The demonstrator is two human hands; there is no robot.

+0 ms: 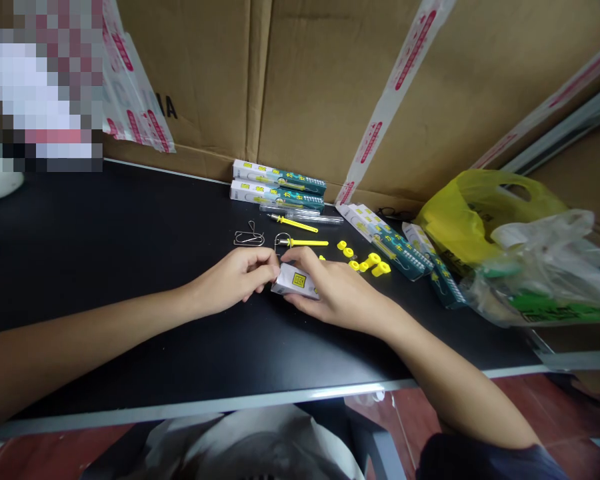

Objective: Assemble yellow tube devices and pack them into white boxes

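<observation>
My right hand is closed around a slim white spring scale box with a yellow logo, lying low over the black table. At the box's left end, the thumb and fingers of my left hand are pinched together against its edge. Just beyond my hands lie bent wire hooks and two yellow rods with metal ends, the nearer rod beside a wire loop. Clear plastic tubes rest behind them. Several small yellow caps are scattered to the right of my right hand.
Two spring scale boxes lie against the cardboard wall. More boxes lie at the right, by a yellow plastic bag and a clear bag. The metal table edge runs in front of me.
</observation>
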